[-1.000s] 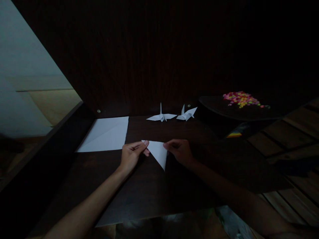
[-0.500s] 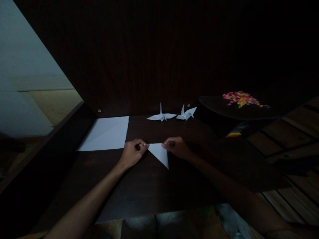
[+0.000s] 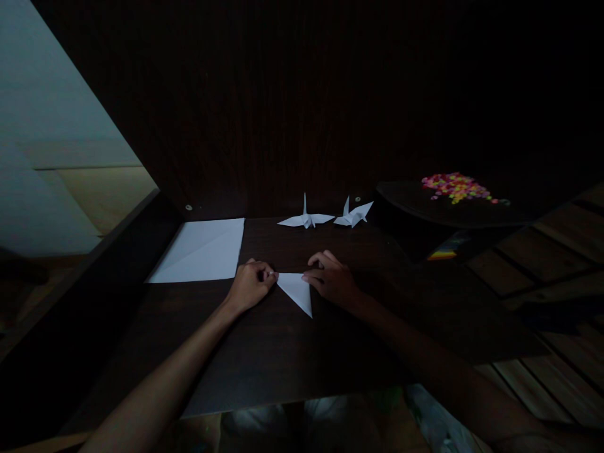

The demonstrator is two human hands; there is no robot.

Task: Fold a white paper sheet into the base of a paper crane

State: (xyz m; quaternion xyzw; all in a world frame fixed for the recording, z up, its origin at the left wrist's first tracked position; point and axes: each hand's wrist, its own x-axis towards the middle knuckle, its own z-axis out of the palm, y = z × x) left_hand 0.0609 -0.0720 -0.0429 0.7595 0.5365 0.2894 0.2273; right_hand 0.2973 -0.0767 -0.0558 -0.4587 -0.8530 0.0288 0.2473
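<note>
A white paper folded into a triangle [image 3: 296, 290] lies on the dark wooden table [image 3: 283, 352], point toward me. My left hand [image 3: 251, 286] is curled, its fingertips pinching the triangle's left corner. My right hand [image 3: 330, 279] rests on the triangle's right corner, fingers pressed down on the paper's top edge. Both forearms reach in from the bottom of the view.
A flat white sheet [image 3: 201, 251] lies at the back left of the table. Two white paper cranes [image 3: 306, 219] [image 3: 353, 215] stand at the back. A dark raised surface holds a pile of small colourful pieces [image 3: 455, 187] at the right. A dark panel rises behind.
The triangle has come down flatter on the table and shifted slightly left. My left hand has curled tighter on its corner, and my right hand's fingers have spread onto the paper's edge.
</note>
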